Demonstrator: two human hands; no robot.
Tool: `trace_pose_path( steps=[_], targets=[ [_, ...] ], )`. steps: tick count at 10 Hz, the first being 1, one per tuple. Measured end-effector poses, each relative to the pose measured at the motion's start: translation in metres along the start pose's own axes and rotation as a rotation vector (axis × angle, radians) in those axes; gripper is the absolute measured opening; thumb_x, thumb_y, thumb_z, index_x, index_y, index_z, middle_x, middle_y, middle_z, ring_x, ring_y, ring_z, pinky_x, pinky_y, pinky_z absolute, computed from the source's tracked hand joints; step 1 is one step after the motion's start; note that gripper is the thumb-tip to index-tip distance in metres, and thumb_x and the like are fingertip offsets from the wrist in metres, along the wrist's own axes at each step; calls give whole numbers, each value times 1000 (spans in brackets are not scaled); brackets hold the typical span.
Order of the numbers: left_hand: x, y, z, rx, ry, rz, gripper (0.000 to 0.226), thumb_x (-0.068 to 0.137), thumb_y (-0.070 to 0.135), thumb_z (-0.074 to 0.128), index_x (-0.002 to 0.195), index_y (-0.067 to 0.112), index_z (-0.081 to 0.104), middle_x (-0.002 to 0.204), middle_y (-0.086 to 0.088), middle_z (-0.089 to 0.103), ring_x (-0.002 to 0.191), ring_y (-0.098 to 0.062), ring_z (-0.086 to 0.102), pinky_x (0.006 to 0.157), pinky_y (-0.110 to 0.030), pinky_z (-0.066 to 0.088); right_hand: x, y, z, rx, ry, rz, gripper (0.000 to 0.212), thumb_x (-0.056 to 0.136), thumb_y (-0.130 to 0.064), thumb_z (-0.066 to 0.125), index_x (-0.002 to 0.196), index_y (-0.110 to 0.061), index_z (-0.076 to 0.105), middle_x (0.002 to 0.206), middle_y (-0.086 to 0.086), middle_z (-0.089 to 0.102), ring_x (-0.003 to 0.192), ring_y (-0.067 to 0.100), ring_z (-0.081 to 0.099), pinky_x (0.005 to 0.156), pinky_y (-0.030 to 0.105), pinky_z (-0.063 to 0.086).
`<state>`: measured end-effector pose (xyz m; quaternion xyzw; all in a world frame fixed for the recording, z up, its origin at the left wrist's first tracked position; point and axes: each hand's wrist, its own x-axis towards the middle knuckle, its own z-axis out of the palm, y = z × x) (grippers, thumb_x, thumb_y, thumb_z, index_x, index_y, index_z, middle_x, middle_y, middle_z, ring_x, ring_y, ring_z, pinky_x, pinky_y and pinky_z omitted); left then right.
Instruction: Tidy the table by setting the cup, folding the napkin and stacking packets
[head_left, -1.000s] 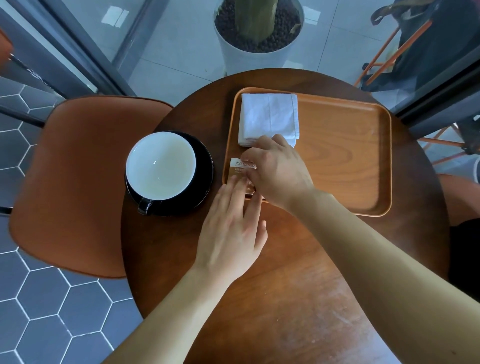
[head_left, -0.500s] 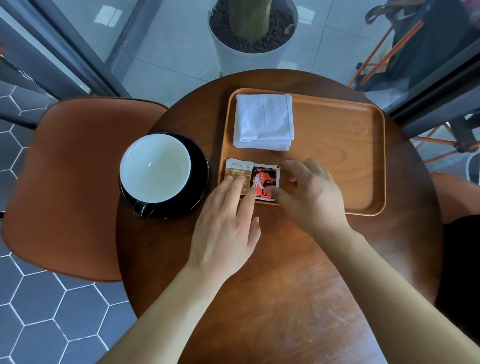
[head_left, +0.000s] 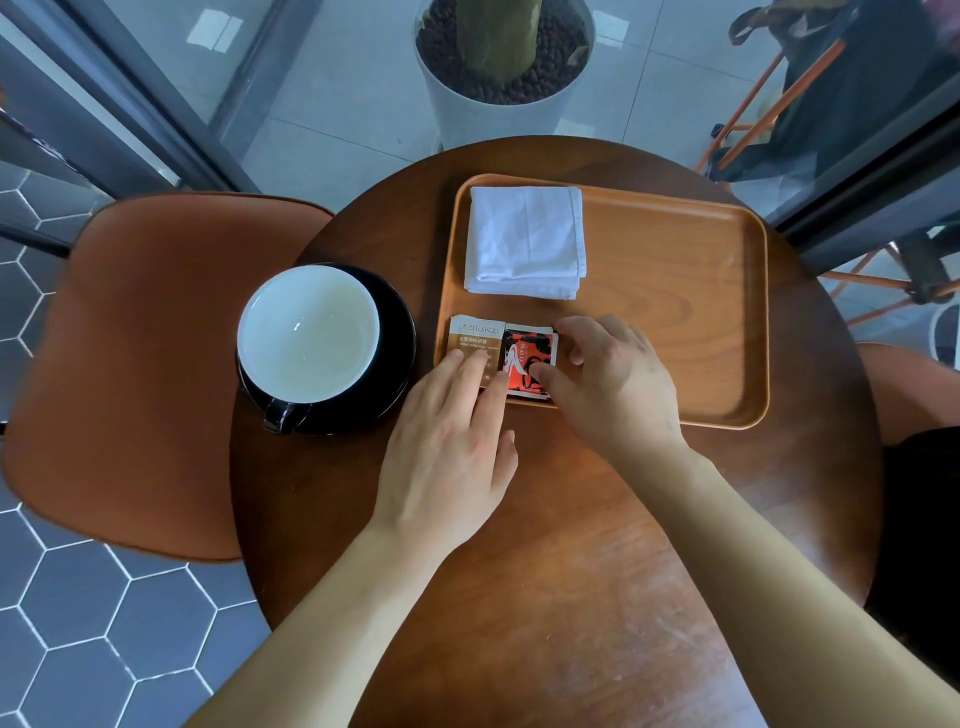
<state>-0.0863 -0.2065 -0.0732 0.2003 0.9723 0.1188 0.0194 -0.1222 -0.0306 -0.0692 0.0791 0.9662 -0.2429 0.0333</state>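
Two packets lie side by side at the near left corner of the wooden tray (head_left: 675, 312): a brown packet (head_left: 475, 338) and a red-and-black packet (head_left: 527, 353). My left hand (head_left: 447, 436) rests straight fingers on the brown packet. My right hand (head_left: 608, 384) pinches the red-and-black packet, thumb on its near part and fingers at its right edge. A folded white napkin (head_left: 524, 241) sits in the tray's far left corner. To the left of the tray, a white-lined black cup (head_left: 309, 335) stands upright on a black saucer (head_left: 400, 332).
The round wooden table (head_left: 545, 597) has bare surface near me. A brown chair seat (head_left: 135, 374) stands at its left. A white planter (head_left: 498, 83) stands on the floor beyond the table. Orange chair legs (head_left: 748, 104) show at the far right.
My right hand drew back from over the packets near the napkin to the red-and-black packet's right side, uncovering both packets. My left hand stayed on the brown packet.
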Motion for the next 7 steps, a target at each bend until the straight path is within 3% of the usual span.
trace_pose_path(
  steps=[7],
  targets=[
    [-1, 0, -6, -48, 37, 4, 46, 93, 25, 63, 135, 6, 58, 143, -22, 52, 138, -35, 47, 109, -43, 44, -4, -1, -9, 22, -22, -16, 36, 87, -34, 71, 119, -18, 65, 103, 3, 64, 99, 27, 56, 78, 31, 39]
  ],
)
